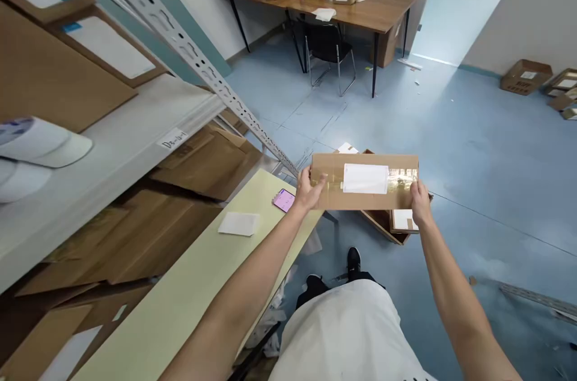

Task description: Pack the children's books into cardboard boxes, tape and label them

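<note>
A long cardboard box [333, 195] with a white label [365, 179] and shiny clear tape is held level in front of me, above the floor. My left hand [310, 190] grips its left end, the thumb lying over the front. At the right end my right hand [420, 202] is closed on the box's edge. Below and behind it, partly hidden, an open carton [383, 226] sits on the floor with white-labelled packages [402, 220] in it. Near my left forearm, a phone with a pink screen [283, 200] and a white paper [238, 223] lie on the pale yellow table [180, 297].
On the left stands a metal shelf [189, 106] with cardboard boxes [108, 47] and white rolls [40, 146]. A wooden desk [383, 8] bearing cartons is at the back, with a black chair [325, 41] before it. More boxes [525, 76] rest along the right wall.
</note>
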Demonstrator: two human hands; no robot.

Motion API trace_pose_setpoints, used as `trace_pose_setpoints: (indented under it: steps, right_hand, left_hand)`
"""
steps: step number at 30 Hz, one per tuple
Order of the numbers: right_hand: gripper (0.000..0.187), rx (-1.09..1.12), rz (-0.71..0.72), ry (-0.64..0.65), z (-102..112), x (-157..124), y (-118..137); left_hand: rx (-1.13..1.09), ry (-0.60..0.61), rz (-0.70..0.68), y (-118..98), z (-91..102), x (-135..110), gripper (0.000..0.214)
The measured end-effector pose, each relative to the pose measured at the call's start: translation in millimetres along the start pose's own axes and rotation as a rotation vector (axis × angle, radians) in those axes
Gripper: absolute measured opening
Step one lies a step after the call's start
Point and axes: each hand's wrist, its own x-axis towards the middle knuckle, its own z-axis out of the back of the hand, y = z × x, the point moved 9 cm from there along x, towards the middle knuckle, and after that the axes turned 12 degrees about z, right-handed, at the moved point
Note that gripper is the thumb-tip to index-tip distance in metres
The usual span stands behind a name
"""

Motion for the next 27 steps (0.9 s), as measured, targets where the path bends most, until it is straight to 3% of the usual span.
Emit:
trace_pose_setpoints:
  steps: [2,4,6,9,13,17,22,27]
  right_hand:
    - [0.082,0.035,-0.057,-0.019,8,25,-22]
    - [0.093,0.051,-0.072,-0.015,9,44,-34]
    - [0.100,0.026,-0.049,0.030,-2,50,-39]
    - [0.105,0.033,-0.047,0.134,-34,31,-45]
    - [0.102,0.169,-0.135,0.230,-84,-26,-52]
    - [0.092,0.201,-0.171,0.304,-130,-75,-41]
    - [0.079,0.071,0.013,0.530,-192,-106,15]
    - [0.068,-0.074,0.280,0.677,-245,-128,82]
  left_hand:
    - [-0.045,0.066,-0.001,-7,-31.9,18,0.073]
    - [-0.035,0.140,-0.004,-10,-55.3,19,0.075]
    - [0.027,0.212,0.017,-2,-68.0,3,0.079]
    - [0.113,0.343,0.120,34,-68.0,-46,0.078]
    - [0.097,0.425,0.342,110,-31.3,-133,0.068]
    - [-0.071,0.360,0.610,191,23.4,-214,0.062]
    - [-0.142,0.135,0.789,264,87.7,-287,0.067]
    - [-0.084,0.045,0.873,308,123.9,-332,0.059]
